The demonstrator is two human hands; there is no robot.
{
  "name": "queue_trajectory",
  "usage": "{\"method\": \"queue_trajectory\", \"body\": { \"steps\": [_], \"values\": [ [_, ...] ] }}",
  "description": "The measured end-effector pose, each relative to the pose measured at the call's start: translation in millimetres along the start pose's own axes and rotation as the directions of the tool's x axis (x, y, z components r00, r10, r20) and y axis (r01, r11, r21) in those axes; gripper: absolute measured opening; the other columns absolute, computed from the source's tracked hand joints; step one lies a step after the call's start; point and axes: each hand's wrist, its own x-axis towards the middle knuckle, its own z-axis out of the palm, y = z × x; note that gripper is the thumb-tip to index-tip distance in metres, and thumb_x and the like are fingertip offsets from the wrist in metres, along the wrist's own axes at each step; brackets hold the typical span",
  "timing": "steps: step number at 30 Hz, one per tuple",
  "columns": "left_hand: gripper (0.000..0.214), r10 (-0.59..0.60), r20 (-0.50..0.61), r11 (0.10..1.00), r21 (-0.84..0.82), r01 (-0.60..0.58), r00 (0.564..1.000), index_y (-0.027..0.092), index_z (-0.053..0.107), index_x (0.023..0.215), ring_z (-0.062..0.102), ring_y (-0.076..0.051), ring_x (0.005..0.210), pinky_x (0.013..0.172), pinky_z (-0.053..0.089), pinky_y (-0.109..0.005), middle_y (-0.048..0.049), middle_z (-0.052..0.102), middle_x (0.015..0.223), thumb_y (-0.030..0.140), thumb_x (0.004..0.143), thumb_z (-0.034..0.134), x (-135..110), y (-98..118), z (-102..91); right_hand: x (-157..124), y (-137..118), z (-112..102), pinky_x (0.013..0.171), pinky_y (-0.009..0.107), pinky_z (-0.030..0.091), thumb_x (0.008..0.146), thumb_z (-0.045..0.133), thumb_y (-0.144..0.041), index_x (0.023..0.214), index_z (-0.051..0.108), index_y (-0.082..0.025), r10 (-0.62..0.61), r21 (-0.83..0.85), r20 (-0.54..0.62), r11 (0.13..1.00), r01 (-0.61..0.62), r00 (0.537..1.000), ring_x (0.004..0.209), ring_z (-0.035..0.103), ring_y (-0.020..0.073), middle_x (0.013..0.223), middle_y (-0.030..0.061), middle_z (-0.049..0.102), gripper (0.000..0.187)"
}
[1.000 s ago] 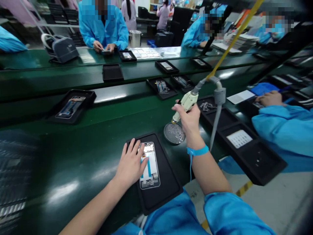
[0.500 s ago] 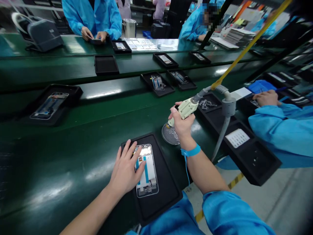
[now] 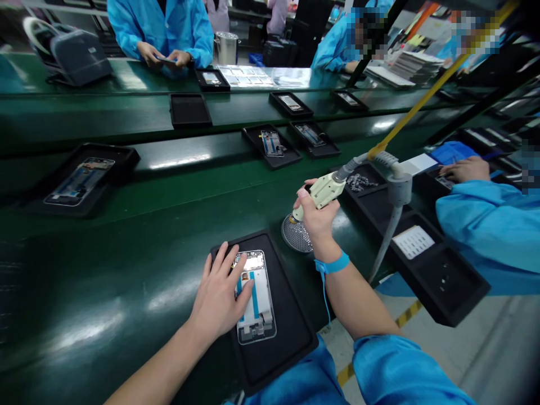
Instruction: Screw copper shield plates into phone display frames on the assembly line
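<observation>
An opened phone body (image 3: 256,298) lies in a black tray (image 3: 287,332) on the green belt in front of me. My left hand (image 3: 221,292) rests flat on the phone's left side, fingers spread. My right hand (image 3: 317,216) is closed round a cream electric screwdriver (image 3: 323,191). Its tip points down onto a round perforated metal dish (image 3: 296,237) just right of the tray. A grey hose (image 3: 390,169) and a yellow cable (image 3: 426,95) run up from the tool. A blue strap (image 3: 333,264) circles my right wrist.
A long black parts tray (image 3: 426,264) with screws stands to the right. A co-worker's blue sleeve (image 3: 493,225) and hand (image 3: 466,169) lie beyond it. More black trays with phones (image 3: 80,180) (image 3: 272,145) sit on the belts. Other people in blue coats work at the far side.
My right hand and the screwdriver came down slightly onto the round dish. My left hand has stayed on the phone. The view has tilted down a little.
</observation>
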Motion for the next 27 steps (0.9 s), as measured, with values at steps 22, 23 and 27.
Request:
{"method": "queue_trajectory", "body": {
  "steps": [22,23,27],
  "values": [
    [0.044,0.000,0.030,0.986,-0.169,0.005,1.000,0.033,0.062,0.138,0.020,-0.040,0.155,0.117,0.030,-0.068,-0.0100,0.037,0.163,0.043,0.095,0.060,1,11,-3.4,-91,-71,55,0.051,0.027,0.054,0.090,0.062,-0.032,0.110,0.053,-0.026,0.002,0.282,0.383,0.952,-0.119,0.924,0.054,0.059,0.0092,0.094,-0.0007,0.061,0.023],
    [0.044,-0.003,0.036,0.985,-0.171,0.009,0.999,0.033,0.062,0.137,0.020,-0.039,0.155,0.117,0.030,-0.068,-0.0098,0.037,0.163,0.043,0.095,0.061,1,11,-3.9,-92,-71,55,0.052,0.027,0.054,0.090,0.061,-0.034,0.110,0.052,-0.026,-0.005,0.269,0.389,0.957,-0.108,0.921,0.054,0.059,0.0093,0.094,-0.0006,0.061,0.023],
    [0.045,-0.009,0.054,0.985,-0.174,0.018,0.999,0.033,0.061,0.139,0.020,-0.040,0.155,0.118,0.029,-0.068,-0.0127,0.036,0.163,0.043,0.095,0.061,2,12,-5.1,-93,-70,56,0.053,0.028,0.055,0.092,0.059,-0.035,0.112,0.049,-0.027,-0.042,0.278,0.394,0.957,-0.076,0.918,0.055,0.059,0.0093,0.095,-0.0007,0.059,0.024]
  ]
}}
